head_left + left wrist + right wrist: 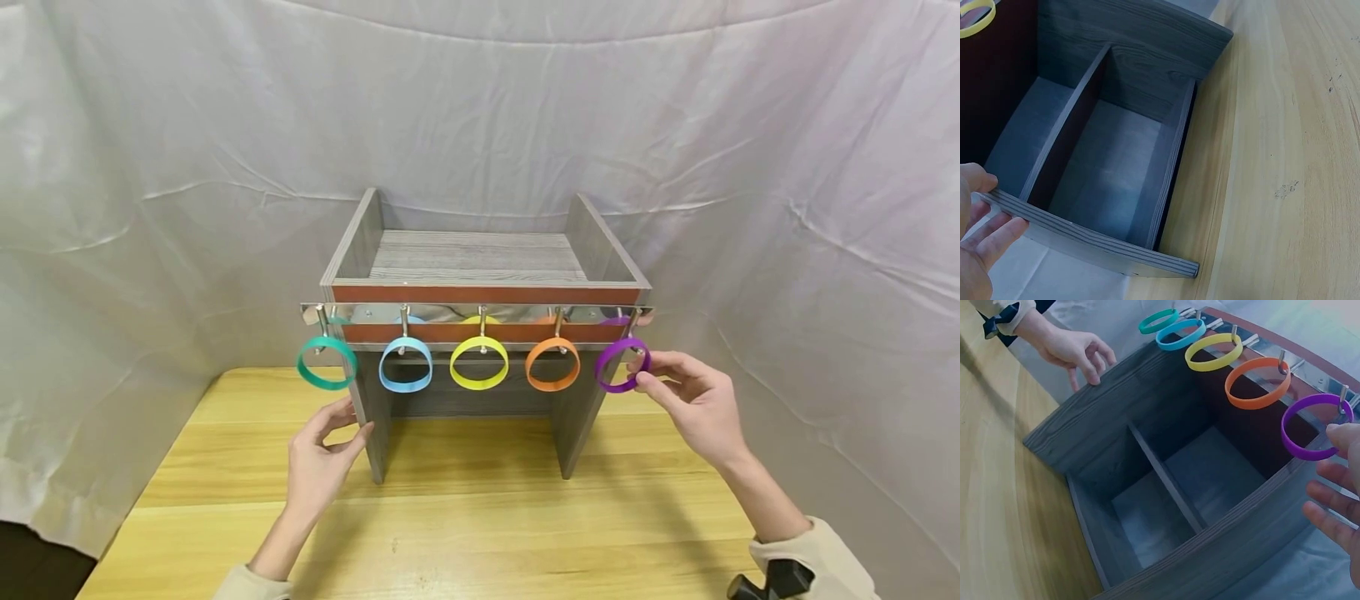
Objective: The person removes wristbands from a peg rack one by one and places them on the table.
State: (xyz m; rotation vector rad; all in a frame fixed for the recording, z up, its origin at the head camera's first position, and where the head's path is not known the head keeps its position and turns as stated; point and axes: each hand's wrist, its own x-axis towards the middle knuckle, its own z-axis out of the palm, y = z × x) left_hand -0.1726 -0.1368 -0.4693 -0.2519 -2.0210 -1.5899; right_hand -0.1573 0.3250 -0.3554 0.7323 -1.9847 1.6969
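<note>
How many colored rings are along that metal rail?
5, left to right along the rail: teal ring, blue ring, yellow ring, orange ring, purple ring pinched by the right hand.

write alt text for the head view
A person's right grip pinches a purple wristband on the rightmost hook of a metal rail, where orange, yellow, blue and teal wristbands also hang. The left grip holds the left side panel of the gray wood-grain shelf unit on a wooden table.
</note>
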